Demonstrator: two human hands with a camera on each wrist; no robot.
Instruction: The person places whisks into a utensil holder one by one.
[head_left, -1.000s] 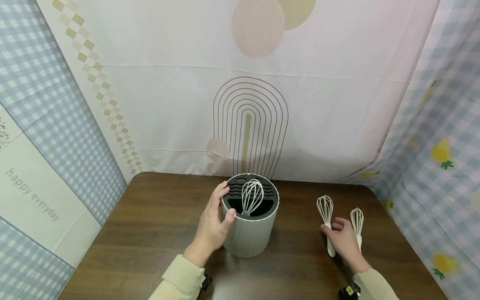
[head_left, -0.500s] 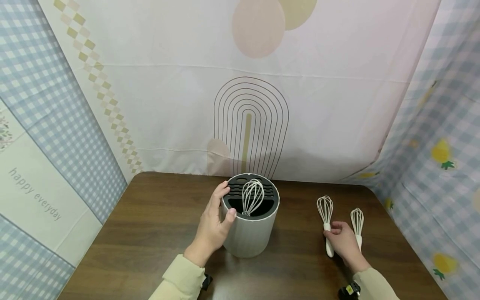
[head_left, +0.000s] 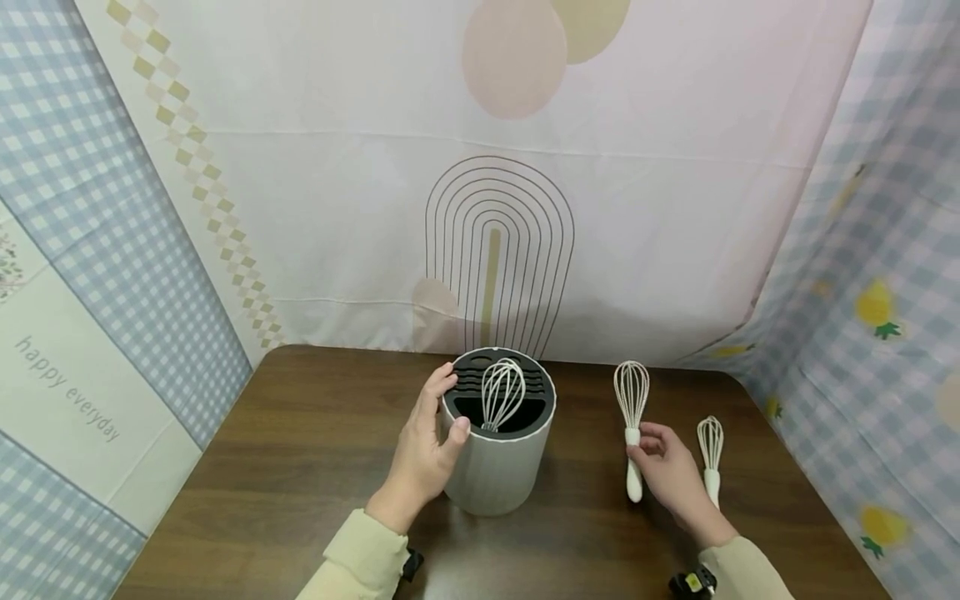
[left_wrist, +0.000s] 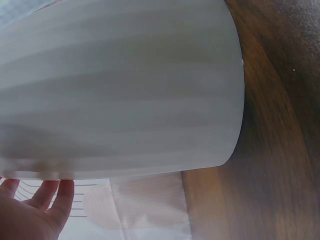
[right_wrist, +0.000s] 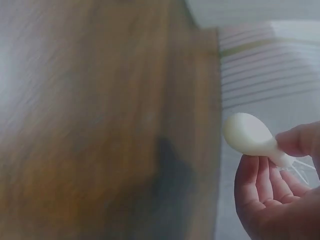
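A pale grey utensil holder [head_left: 495, 475] stands upright on the table, with a dark slotted lid [head_left: 471, 377]. The wire end of one whisk [head_left: 503, 390] sticks out of the lid's large opening. My left hand [head_left: 424, 454] rests on the holder's left side with fingers spread, fingertips at the rim and thumb toward the front. To the right, my right hand [head_left: 670, 468] pinches a second white whisk [head_left: 633, 437] by its handle between thumb and fingers, wires pointing up. The rounded handle end [right_wrist: 247, 134] shows in the right wrist view. A third whisk [head_left: 710, 457] lies right of that hand.
The brown wooden table [head_left: 315, 467] has rounded back corners. A pale printed cloth [head_left: 337, 208] hangs behind it. Blue checked cloths [head_left: 172, 275] hang at both sides.
My right hand has moved left and lifted the second whisk away from where it lay, farther from the third. The left hand and the holder have stayed in place.
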